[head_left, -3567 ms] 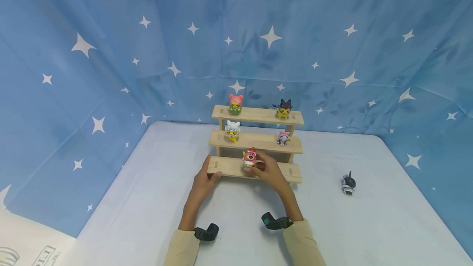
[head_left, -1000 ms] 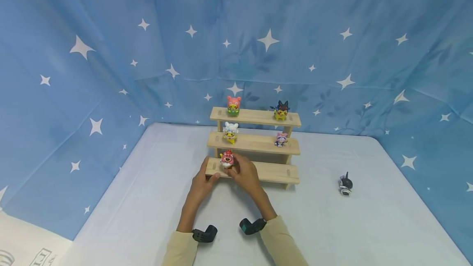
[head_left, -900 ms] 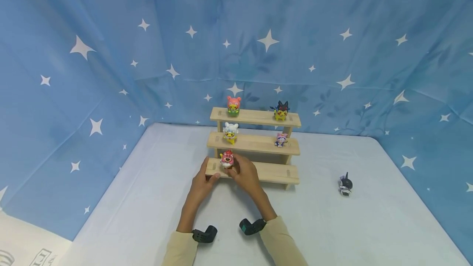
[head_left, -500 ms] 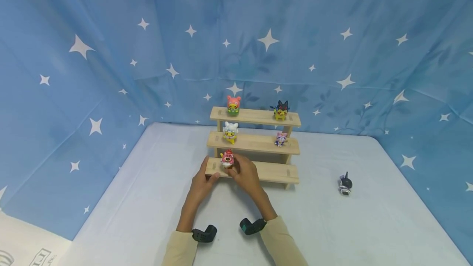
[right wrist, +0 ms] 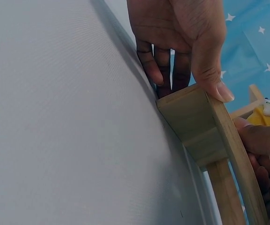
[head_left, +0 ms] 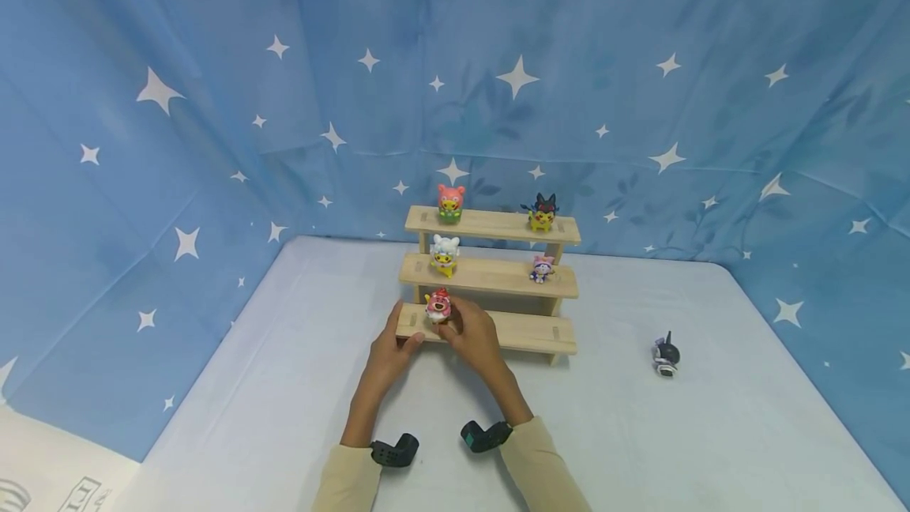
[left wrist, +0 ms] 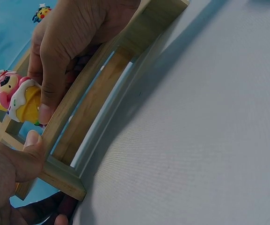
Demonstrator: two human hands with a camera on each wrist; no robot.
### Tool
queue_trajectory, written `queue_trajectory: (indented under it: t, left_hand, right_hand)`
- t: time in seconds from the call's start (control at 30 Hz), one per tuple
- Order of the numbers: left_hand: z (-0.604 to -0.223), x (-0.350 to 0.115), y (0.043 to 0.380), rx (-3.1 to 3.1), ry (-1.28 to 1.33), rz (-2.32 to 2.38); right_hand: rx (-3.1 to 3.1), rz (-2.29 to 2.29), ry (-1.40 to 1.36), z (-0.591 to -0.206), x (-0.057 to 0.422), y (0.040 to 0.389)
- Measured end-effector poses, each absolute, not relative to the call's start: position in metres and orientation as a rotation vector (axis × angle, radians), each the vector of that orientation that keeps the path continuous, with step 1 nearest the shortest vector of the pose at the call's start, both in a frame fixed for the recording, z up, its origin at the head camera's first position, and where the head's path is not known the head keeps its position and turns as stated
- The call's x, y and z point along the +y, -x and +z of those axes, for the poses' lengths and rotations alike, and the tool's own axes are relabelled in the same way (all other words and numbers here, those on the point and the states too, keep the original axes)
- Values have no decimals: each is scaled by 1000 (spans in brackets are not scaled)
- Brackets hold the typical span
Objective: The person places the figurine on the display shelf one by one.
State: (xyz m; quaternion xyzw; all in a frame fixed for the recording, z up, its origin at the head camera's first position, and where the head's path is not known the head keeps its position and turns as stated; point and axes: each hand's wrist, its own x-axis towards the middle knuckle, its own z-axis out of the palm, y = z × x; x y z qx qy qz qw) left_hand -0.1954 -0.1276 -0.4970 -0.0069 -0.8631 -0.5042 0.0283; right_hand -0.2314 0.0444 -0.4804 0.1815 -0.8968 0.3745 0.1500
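Note:
A three-tier wooden display shelf (head_left: pixel 526 330) stands on the white-covered table. My left hand (head_left: pixel 387 358) holds the left end of its lowest step, thumb on the front edge and fingers along the side. At that same end my right hand (head_left: pixel 472 334) pinches a small pink toy figurine (head_left: pixel 438 306) with a red top. In the left wrist view the figurine (left wrist: pixel 14 91) has a white, drip-like layer over a yellow lower part. It is upright at the lowest step; whether its base bears fully on the board is hidden by my fingers.
On the top step stand a pink-hooded figurine (head_left: pixel 450 204) and a black-eared one (head_left: pixel 543 213). The middle step bears a white-hooded figurine (head_left: pixel 445 256) and a pink-and-purple one (head_left: pixel 542 269). A black-and-white figurine (head_left: pixel 666 355) lies on the table at right. A starry blue curtain (head_left: pixel 569 101) hangs behind.
Since the earliest frame, my right hand has brought the pink figurine left along the lowest step, from near its middle to its left end. Over the last second both hands stay put.

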Motion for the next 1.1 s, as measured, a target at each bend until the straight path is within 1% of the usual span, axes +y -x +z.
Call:
queue_trajectory:
  t: [1.1]
  left_hand:
    - [-493,-126,194,-2672,3,-1534]
  right_hand:
    - [-2573,1102,-528,-481,45,231]
